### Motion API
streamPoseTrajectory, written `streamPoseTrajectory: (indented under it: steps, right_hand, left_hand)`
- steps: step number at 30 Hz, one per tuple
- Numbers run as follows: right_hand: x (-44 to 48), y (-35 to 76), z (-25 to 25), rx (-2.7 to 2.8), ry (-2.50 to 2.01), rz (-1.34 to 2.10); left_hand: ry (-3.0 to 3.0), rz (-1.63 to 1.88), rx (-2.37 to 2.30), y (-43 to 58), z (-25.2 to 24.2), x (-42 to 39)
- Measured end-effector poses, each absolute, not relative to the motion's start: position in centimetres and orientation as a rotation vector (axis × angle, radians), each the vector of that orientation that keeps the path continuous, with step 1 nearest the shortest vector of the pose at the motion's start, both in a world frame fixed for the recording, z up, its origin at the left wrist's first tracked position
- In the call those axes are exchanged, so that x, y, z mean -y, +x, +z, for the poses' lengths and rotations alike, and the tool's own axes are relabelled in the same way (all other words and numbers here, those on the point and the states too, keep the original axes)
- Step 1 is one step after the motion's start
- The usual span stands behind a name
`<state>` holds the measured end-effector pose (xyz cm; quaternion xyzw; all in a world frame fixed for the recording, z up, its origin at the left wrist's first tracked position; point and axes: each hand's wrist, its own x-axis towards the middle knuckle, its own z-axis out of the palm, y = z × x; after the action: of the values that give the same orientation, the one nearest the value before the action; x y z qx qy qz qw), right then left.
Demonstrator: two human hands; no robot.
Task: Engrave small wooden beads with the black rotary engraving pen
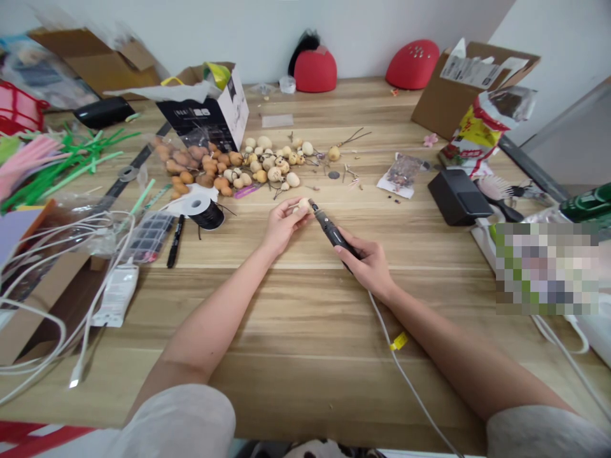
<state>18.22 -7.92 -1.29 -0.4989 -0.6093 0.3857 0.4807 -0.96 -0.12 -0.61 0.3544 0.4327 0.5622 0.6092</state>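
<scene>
Over the pale wooden table, the left hand pinched a cream gourd; the right hand gripped a black rotary tool — tan gourds lay heaped beyond.

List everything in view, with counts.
Table: 1, light wood, under everything
Gourds: dozens, tan and orange, heaped mid-table
Boxes: 3, brown or printed, far side
Red domes: 2, red, far edge
Cord spool: 1, black, left of centre
Marker: 1, black, near spool
Green strips: many, green, far left
Cables: several, white, left
Black case: 1, black, right
Rotary tool: 1, black, right hand
Small gourd: 1, pale, left hand
Left hand: 1, holding gourd
Right hand: 1, holding tool
</scene>
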Motion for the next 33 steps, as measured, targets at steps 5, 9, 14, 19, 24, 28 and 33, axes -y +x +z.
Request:
streamPoseTrajectory:
  steps: [5, 9, 14, 19, 24, 28, 33]
  right_hand:
    - [7.97, 18.24, -1.4, 1.503, -1.22, 0.933]
    - [7.96, 18.28, -1.4, 1.503, -1.228, 0.933]
    - [7.97, 18.31, -1.26, 1.509, -1.211, 0.928]
    - [7.98, 18.28, -1.24, 1.508, -1.235, 0.949]
    - [7.98, 18.29, -1.14, 1.513, -1.24, 0.958]
    - [8.0, 18.28, -1.07, 1.513, -1.234, 0.94]
    - [8.04, 18.29, -1.05, 1.513, -1.259, 0.93]
  left_hand:
    - [0.821, 1.293, -1.018, -1.01, -0.7, 0.1]
    - [0.815, 1.293, -1.008, -0.94, -0.6, 0.14]
    - [0.788, 1.311, -0.977, -0.85, -0.42, 0.22]
    - [0.794, 1.308, -0.989, -0.88, -0.41, 0.25]
    - [0.812, 1.3, -0.999, -0.91, -0.58, 0.17]
    - [0.823, 1.29, -1.021, -0.93, -0.67, 0.13]
    - [0.815, 1.298, -1.011, -0.9, -0.62, 0.14]
